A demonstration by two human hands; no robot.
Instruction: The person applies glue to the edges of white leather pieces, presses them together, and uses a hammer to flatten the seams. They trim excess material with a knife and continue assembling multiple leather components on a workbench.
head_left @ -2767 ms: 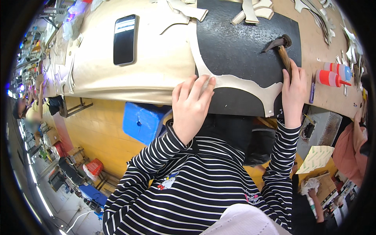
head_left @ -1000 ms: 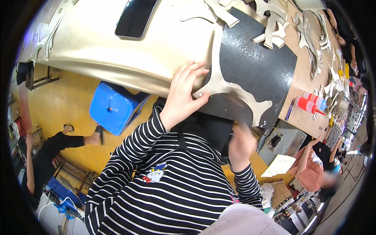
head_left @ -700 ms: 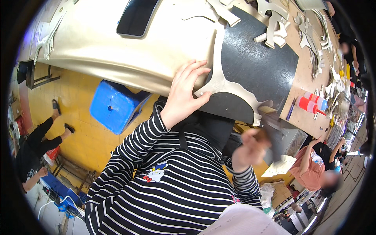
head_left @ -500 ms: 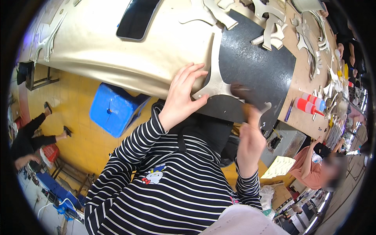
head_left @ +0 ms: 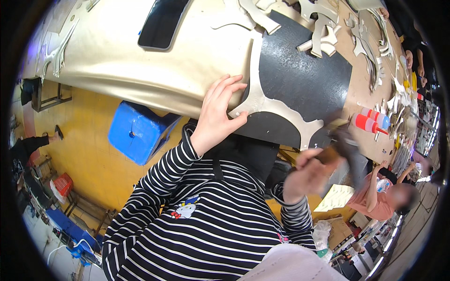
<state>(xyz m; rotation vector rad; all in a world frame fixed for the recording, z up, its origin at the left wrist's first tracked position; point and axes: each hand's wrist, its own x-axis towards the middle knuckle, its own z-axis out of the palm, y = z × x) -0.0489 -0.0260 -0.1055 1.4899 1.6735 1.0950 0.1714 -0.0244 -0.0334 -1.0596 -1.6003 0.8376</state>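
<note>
A pale, branching strip-like piece (head_left: pixel 268 104), perhaps leather, lies on a black board (head_left: pixel 304 77) at the table's near edge. My left hand (head_left: pixel 218 105) rests at its left end with fingers stretched out, thumb and fingertips touching the piece and the board beside it. My right hand (head_left: pixel 304 180) is closed round the wooden handle of a hammer (head_left: pixel 348 145), off the board's near right corner. The hammer's dark head is smeared by motion and stands clear of the pale piece, whose right fork shows in full.
A phone (head_left: pixel 163 23) lies on the gold-coloured sheet (head_left: pixel 108 56) to the left. Several cut pale pieces (head_left: pixel 323 37) lie at the far right, with red-filled squeeze bottles (head_left: pixel 368 122) nearer. A blue stool (head_left: pixel 136 133) stands below the table. A person in pink (head_left: pixel 375 201) sits at right.
My right hand has swung the hammer to the right, away from over the pale piece, uncovering its right fork. My left hand stays in place.
</note>
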